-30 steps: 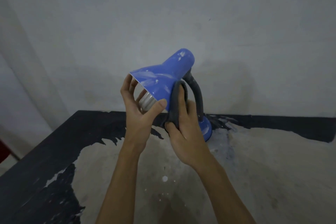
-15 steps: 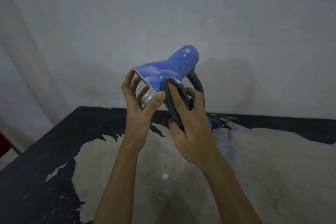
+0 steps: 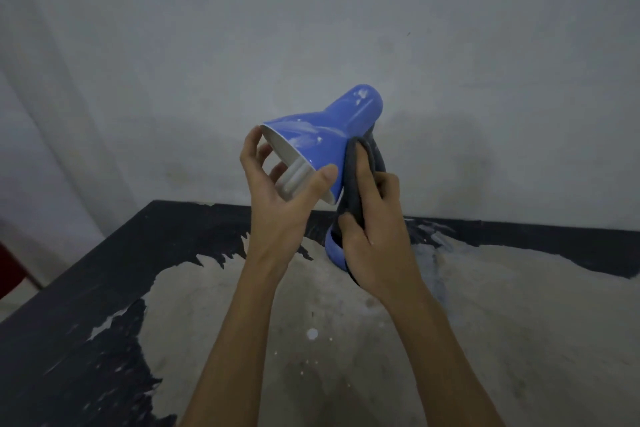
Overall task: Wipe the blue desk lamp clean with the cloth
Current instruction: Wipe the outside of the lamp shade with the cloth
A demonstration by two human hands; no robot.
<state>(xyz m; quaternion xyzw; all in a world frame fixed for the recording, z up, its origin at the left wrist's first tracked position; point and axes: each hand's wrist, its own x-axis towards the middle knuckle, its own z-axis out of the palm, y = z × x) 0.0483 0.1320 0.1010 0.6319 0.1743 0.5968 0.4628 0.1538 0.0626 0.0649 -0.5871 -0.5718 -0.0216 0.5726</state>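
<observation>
Since half a second ago the dark cloth (image 3: 351,180) has been slid from the near face of the blue lampshade (image 3: 311,146) round to its right flank, and the shade's mouth has been turned more toward the camera.

Head view: the shade is steadied at its rim by the left hand (image 3: 277,198), thumb and fingers clamped across the opening, so the wipe can be pressed home. The cloth is gripped in the right hand (image 3: 374,239). White smears remain on top. The gooseneck and blue base (image 3: 334,250) on the worn table (image 3: 519,322) are largely hidden behind that hand; the bulb (image 3: 294,178) is only partly seen.
</observation>
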